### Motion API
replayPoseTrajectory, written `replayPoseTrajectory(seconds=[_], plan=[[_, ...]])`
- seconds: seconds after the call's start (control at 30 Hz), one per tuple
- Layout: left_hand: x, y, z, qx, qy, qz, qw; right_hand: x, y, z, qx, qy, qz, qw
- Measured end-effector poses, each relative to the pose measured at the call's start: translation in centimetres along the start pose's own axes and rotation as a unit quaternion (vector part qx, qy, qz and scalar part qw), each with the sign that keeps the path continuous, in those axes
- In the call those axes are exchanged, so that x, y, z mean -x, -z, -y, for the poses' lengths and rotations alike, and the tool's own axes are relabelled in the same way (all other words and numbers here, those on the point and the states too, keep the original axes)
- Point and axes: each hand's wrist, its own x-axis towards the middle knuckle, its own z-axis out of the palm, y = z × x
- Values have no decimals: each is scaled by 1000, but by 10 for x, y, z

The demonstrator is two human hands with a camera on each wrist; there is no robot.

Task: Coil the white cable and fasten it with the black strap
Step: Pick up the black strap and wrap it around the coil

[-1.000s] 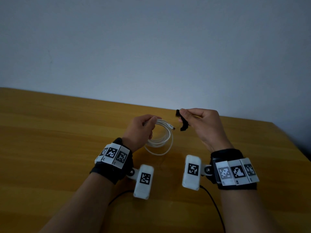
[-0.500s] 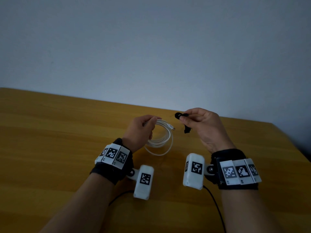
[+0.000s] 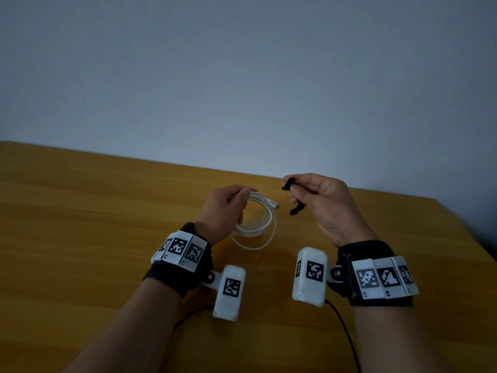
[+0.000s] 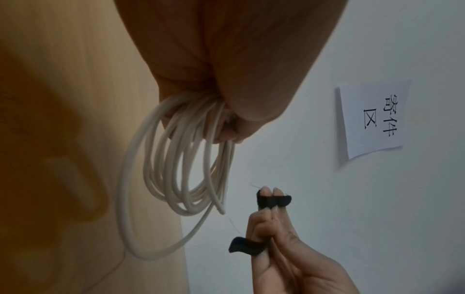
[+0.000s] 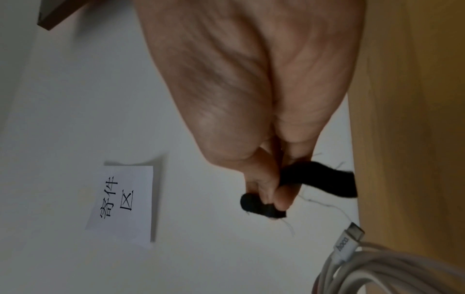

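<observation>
Together, one coiled white cable (image 3: 258,222) in left hand (image 3: 223,208) fingers; one black strap (image 3: 291,197) pinched by right hand (image 3: 328,205).

Two hands, one coiled white cable (image 3: 258,224), one black strap (image 3: 295,208), one paper note (image 4: 372,119), two wrist cameras, one table (image 3: 80,238).

The coiled white cable (image 3: 258,222) is gripped by the left hand (image 3: 223,211) at frame centre, above the wooden table (image 3: 80,238). The black strap (image 3: 291,196) is pinched by the right hand (image 3: 325,205), just right of the coil and apart from it.
</observation>
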Motion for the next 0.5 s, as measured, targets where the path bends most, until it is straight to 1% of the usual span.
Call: replayPoseTrajectory(seconds=[0.17, 0.3, 0.37, 0.5], plan=[[-1, 0, 1, 7, 2, -2, 1000, 3, 2, 2, 20, -3, 12, 1000], [-1, 0, 1, 10, 1, -5, 1000, 4, 1, 4, 2, 4, 37, 999], [0, 0, 1, 11, -1, -6, 1000, 4, 1, 5, 13, 12, 22, 1000], [0, 0, -1, 7, -2, -4, 1000, 2, 0, 4, 36, 23, -31, 999]])
